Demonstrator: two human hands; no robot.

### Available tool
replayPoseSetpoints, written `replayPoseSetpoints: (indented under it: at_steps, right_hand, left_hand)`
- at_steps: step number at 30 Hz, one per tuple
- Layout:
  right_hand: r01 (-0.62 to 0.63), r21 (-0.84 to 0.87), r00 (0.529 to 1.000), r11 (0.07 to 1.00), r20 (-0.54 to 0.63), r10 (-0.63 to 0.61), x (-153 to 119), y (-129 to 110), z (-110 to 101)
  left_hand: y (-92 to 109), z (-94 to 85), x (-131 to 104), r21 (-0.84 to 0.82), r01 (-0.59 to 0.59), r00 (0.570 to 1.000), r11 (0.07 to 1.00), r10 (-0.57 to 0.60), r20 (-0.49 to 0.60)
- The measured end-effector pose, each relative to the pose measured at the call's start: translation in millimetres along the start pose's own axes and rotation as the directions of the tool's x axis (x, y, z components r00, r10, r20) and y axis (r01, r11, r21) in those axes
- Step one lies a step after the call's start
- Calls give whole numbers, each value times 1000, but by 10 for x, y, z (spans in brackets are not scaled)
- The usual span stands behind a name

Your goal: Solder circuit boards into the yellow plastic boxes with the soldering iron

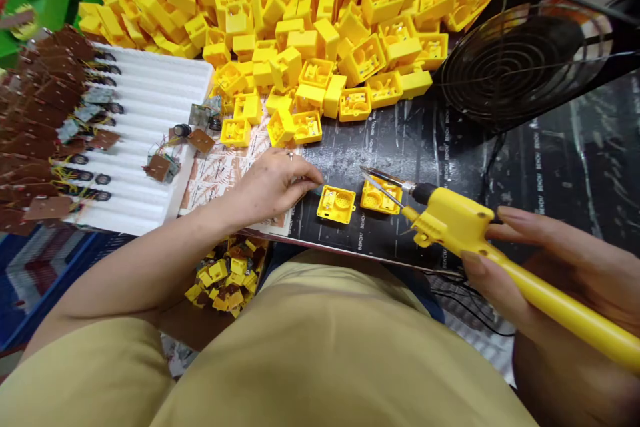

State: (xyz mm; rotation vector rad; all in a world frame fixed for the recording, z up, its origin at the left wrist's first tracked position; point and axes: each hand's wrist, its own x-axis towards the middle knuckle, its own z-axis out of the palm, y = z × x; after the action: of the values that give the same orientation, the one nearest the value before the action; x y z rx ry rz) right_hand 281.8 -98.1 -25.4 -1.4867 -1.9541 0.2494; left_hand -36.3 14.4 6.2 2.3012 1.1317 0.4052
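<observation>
My right hand (540,267) is wrapped round a yellow soldering tool (450,213), whose metal tip points left, over a small open yellow housing (375,199). Left of that housing lies another open yellow housing (337,205) with metal contacts and a round speaker grille inside. My left hand (280,183) is beside its upper left corner, thumb and fingertips pinched together. Whatever the pinch holds is too small to make out.
Many yellow housings (315,73) are heaped at the back. A black fan (505,73) stands at the back right. On the left, a ridged white foam tray (150,87) carries brown circuit boards (50,100) with wires. A box of yellow parts (230,277) sits below the table edge.
</observation>
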Motion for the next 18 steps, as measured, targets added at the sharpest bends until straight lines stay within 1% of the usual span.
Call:
replayPoseSetpoints:
  at_steps: [2, 5, 8, 10, 14, 18]
  right_hand:
    - [85, 21, 995, 996, 57, -86, 31, 33, -37]
    - [169, 55, 985, 984, 18, -170, 100, 13, -75]
    - [318, 168, 939, 933, 80, -335, 181, -53, -111]
    - [380, 212, 904, 900, 120, -410, 223, -100, -133]
    - [437, 174, 881, 882, 115, -459, 240, -193, -160]
    - [410, 209, 891, 888, 116, -439, 235, -274, -152]
  left_hand:
    - [21, -12, -66, 53, -47, 999, 997, 45, 30]
    - [74, 31, -146, 143, -90, 995, 986, 84, 45]
    - [134, 87, -180, 255, -120, 992, 960, 110, 53]
    - [164, 97, -171, 296, -118, 992, 948, 103, 66]
    - [204, 59, -101, 319, -85, 987, 944, 35, 157]
    - [254, 30, -12, 351, -46, 973, 935, -37, 228]
